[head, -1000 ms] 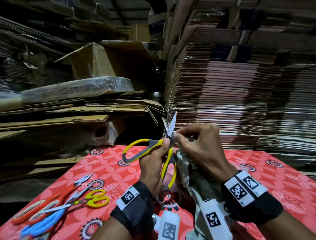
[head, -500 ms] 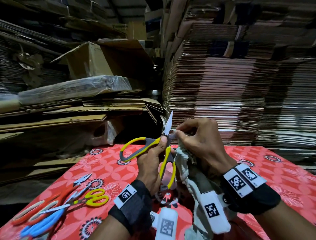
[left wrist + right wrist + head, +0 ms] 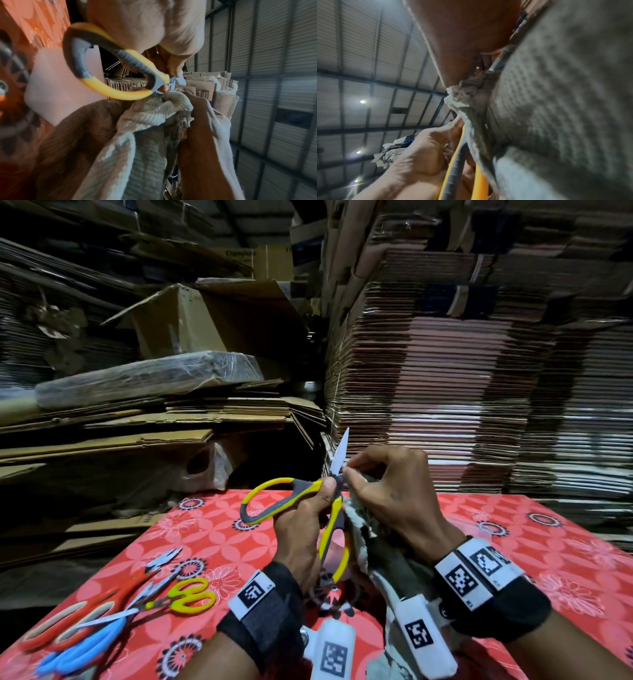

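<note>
My left hand (image 3: 308, 522) grips yellow-and-grey scissors (image 3: 274, 498) near the pivot, handles spread wide, one blade pointing up. In the left wrist view the scissors' handle loop (image 3: 96, 70) curves below the left hand (image 3: 154, 27). My right hand (image 3: 387, 491) pinches a grey-white knitted cloth (image 3: 370, 539) against the scissors at the blade base. The cloth (image 3: 145, 135) hangs down bunched between both wrists. In the right wrist view the cloth (image 3: 556, 108) fills the right side, with the left hand (image 3: 419, 155) and the scissors' handle (image 3: 453, 169) beside it.
A red patterned table (image 3: 212, 535) lies under my hands. At its near left lie orange scissors (image 3: 68, 621), blue scissors (image 3: 78, 652) and small yellow scissors (image 3: 185, 599). Tall stacks of flattened cardboard (image 3: 462, 388) stand behind the table, with boxes (image 3: 191, 326) at the left.
Both hands, with scissors and cloth, have stayed together and hardly shifted. The right fingers have moved slightly along the blade base.
</note>
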A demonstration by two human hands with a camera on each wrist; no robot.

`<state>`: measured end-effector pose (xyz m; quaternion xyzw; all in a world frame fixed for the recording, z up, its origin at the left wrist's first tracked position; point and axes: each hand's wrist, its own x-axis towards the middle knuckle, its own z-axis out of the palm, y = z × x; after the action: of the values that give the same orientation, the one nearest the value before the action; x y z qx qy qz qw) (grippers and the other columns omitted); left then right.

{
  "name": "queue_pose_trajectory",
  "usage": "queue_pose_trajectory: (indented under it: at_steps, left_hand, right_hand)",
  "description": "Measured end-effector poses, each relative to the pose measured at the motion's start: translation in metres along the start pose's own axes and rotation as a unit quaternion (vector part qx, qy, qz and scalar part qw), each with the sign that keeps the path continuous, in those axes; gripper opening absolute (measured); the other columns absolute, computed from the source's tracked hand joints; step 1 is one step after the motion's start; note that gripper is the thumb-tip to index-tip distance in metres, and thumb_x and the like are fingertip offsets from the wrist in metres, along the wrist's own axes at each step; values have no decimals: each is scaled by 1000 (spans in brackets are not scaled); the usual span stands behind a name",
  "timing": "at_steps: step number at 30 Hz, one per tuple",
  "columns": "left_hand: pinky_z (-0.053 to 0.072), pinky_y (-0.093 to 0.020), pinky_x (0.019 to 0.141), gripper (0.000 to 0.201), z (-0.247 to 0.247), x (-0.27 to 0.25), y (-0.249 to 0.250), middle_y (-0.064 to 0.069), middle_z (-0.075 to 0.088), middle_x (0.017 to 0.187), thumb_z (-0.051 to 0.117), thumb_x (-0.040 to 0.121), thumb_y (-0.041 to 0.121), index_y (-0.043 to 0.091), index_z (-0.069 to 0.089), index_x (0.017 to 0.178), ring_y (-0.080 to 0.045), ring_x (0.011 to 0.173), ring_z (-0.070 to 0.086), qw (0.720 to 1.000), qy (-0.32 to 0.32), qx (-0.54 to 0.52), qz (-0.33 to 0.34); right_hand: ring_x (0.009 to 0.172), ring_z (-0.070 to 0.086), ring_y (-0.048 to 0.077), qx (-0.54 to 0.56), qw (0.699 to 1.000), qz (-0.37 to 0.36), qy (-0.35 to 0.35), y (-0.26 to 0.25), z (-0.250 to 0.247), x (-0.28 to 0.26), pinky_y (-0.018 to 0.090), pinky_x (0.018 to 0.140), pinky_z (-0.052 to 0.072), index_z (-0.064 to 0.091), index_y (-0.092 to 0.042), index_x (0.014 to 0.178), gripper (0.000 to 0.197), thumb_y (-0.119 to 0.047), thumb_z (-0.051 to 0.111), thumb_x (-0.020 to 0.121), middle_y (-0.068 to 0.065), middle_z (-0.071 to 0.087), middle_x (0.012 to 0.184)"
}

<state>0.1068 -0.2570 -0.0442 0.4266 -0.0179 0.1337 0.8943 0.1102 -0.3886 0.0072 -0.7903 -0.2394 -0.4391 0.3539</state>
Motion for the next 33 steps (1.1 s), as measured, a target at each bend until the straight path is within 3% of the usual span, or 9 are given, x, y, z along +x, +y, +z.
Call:
queue_pose_trajectory:
  at_steps: [2, 4, 8, 13, 17, 21, 25, 29, 33]
  left_hand:
    - [60, -41, 83, 21, 1, -1, 2, -21, 79, 100, 81, 86, 13, -2, 79, 101, -35, 93, 77, 1000, -3, -7, -8]
    - [60, -37, 78, 20, 1, -1, 3, -19, 79, 96, 80, 87, 12, -2, 79, 100, -31, 86, 78, 1000, -1, -5, -10]
    - [58, -33, 67, 11, 0, 0, 3, -14, 76, 78, 80, 88, 12, 1, 78, 86, -24, 65, 72, 1000, 7, 7, -5]
    - [58, -38, 78, 9, 3, -3, 3, -17, 79, 92, 80, 88, 13, 4, 81, 85, -28, 81, 77, 1000, -6, 2, -18]
    - [58, -35, 70, 12, 2, -1, 5, -13, 73, 73, 78, 90, 13, 4, 78, 82, -24, 63, 70, 1000, 1, 15, -19]
    - [57, -29, 62, 11, 3, -1, 4, -11, 74, 75, 78, 89, 12, 1, 76, 90, -23, 64, 71, 1000, 3, 7, -18]
    - [62, -41, 79, 15, 4, -4, 5, -15, 77, 85, 80, 87, 14, 1, 77, 93, -28, 73, 74, 1000, -21, 0, -22]
    - [57, -25, 54, 15, 1, -1, 5, -10, 69, 61, 73, 94, 12, 2, 73, 83, -20, 53, 67, 999, -24, 24, -8]
    - [55, -24, 54, 14, 1, 1, 5, -6, 71, 65, 75, 90, 16, 2, 75, 92, -17, 57, 68, 1000, -19, 13, 16]
  right_hand:
    - [67, 70, -4, 25, 999, 9, -27, -1, -1, 2, 19, 63, 56, 83, -20, 79, 5, -15, 84, 78, -13, 75, 70]
    - [67, 69, -6, 21, 1000, 9, -21, 3, -4, 4, 14, 61, 54, 83, -22, 79, 7, -15, 85, 78, -15, 75, 69]
    - [66, 69, -4, -6, 1000, 19, 19, 14, -6, 6, 25, 65, 58, 82, -20, 81, 4, -16, 83, 80, -13, 75, 71]
    - [68, 71, -3, 31, 999, -2, -21, 6, -3, 4, 20, 64, 57, 82, -19, 81, 5, -14, 84, 80, -13, 76, 72]
    - [67, 71, -2, 8, 999, 16, 27, 20, -10, 11, 23, 65, 58, 82, -20, 81, 7, -13, 82, 80, -12, 75, 71]
    - [68, 70, -1, 11, 1000, -1, 11, 17, -11, 6, 20, 66, 57, 82, -18, 83, 5, -14, 83, 81, -11, 76, 74]
    - [68, 71, -1, 49, 998, -14, -22, 8, -6, 7, 14, 64, 53, 82, -19, 82, 8, -14, 86, 79, -14, 75, 73]
    - [66, 70, -3, 2, 999, 42, 11, 31, -23, 18, 22, 64, 58, 80, -24, 79, 7, -20, 85, 82, -16, 74, 68]
    - [65, 68, -6, -32, 996, 75, 31, 49, -42, 27, 19, 65, 56, 80, -25, 79, 7, -22, 86, 81, -17, 72, 68]
